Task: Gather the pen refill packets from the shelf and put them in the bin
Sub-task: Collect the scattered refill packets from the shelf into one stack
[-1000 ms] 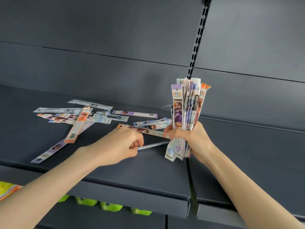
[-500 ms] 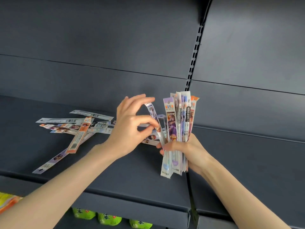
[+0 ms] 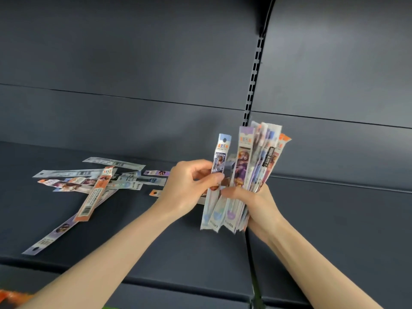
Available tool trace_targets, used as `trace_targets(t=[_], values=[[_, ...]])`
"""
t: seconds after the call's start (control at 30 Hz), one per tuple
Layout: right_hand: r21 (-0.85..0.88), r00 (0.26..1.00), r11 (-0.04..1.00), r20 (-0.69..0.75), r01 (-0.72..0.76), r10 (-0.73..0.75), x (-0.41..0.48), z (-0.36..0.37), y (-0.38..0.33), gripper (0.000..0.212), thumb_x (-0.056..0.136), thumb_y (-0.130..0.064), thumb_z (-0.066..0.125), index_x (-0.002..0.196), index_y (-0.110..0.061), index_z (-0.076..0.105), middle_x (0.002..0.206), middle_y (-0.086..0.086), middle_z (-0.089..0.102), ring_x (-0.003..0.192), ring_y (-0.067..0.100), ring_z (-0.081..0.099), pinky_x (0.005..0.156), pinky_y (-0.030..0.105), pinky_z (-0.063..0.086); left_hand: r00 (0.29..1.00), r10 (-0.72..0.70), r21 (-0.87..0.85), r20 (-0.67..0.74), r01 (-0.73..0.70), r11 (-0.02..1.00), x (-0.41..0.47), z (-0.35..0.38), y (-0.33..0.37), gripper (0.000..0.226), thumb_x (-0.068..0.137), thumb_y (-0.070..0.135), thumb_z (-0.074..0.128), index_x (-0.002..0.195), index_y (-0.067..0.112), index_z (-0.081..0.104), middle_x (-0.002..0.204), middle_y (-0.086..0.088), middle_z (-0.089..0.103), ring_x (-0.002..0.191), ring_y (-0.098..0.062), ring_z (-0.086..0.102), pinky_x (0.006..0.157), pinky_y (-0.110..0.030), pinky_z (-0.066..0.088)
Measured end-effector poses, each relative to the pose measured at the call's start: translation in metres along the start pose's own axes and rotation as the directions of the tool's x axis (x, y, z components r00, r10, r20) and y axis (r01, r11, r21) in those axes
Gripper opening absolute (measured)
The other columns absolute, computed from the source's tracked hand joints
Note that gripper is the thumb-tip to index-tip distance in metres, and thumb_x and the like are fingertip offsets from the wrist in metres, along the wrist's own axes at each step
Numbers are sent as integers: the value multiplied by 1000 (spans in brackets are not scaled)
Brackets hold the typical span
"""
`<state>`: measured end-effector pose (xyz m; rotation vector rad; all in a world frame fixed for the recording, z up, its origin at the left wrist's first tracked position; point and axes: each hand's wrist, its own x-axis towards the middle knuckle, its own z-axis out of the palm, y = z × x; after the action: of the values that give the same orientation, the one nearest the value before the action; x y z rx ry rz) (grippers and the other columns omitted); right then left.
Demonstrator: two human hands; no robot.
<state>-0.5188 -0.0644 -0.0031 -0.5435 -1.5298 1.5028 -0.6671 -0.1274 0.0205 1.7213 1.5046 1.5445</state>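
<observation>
Right hand [image 3: 252, 195]: clamped around upright bundle of packets [image 3: 256, 166]. Left hand [image 3: 189, 186]: pinching single packet [image 3: 219, 166], upright, against bundle's left side. Loose packets [image 3: 93, 181] scattered flat on shelf [image 3: 156, 241], left of hands; count unclear.

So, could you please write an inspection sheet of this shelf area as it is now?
Surface: dark shelf, bare toward the right.
Job's things: loose packets scattered flat on the left, some overlapping; bundle held upright; bin not in view.
Clutter: nothing seen.
Grippers: right hand gripping the bundle; left hand pinching one blue-topped packet against the bundle's left side.
Cables: nothing seen.
Surroundings: dark back panels, slotted upright, coloured goods barely visible below the shelf edge.
</observation>
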Motion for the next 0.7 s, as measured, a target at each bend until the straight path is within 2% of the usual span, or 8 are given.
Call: trace_targets(t=[0.17,0.23,0.33,0.4,0.5,0.6,0.7], values=[[89,999,996,-39,7,-3,3,-7,-3,46,68,-1,63,114,2,59,110,17,72,98,33,70,84,44,56,998,-56,13,11,56,998,-2,-5,-4,8,84,14,68,85,9,73,61,-2,68,48,-3,56,42,-18,42],[82,999,997,-46,7,-3,3,-8,-3,45,67,0,64,112,1,60,110,16,72,97,33,71,84,45,56,999,-32,30,0,32,999,-2,-3,-3,8,84,14,68,84,7,72,59,2,66,44,-3,54,41,-17,42],[-92,1000,996,-20,18,-20,3,-5,0,32,65,-1,68,96,-6,70,99,13,74,94,30,70,86,43,55,999,-24,5,24,23,1000,2,0,1,9,85,14,67,82,7,70,60,-4,65,46,-8,58,47,-21,50],[-153,1000,988,17,9,-7,1,-1,4,32,65,-1,70,95,-10,72,96,9,74,94,27,70,87,42,55,999,-23,11,46,23,1000,6,1,3,10,86,14,66,85,5,70,61,-8,66,50,-14,64,53,-27,57],[-195,998,981,57,6,5,0,3,4,30,69,4,73,91,-14,71,86,-1,73,88,17,70,81,34,57,993,-38,-64,107,45,997,8,-2,4,14,88,12,62,97,4,70,72,-10,70,59,-8,66,59,-19,55],[-216,997,976,78,-5,22,-2,5,3,33,72,10,71,84,-20,69,75,-11,72,77,5,69,71,21,53,983,-26,-78,180,41,996,6,-5,3,18,91,20,58,102,14,71,90,4,74,81,-1,67,74,-14,50],[-228,995,974,97,-2,24,-2,7,4,35,70,11,72,85,-21,71,80,-7,75,81,9,71,73,21,54,958,-62,-221,281,128,967,9,-7,1,28,83,33,61,109,23,64,104,11,72,101,-2,64,86,-14,47]])
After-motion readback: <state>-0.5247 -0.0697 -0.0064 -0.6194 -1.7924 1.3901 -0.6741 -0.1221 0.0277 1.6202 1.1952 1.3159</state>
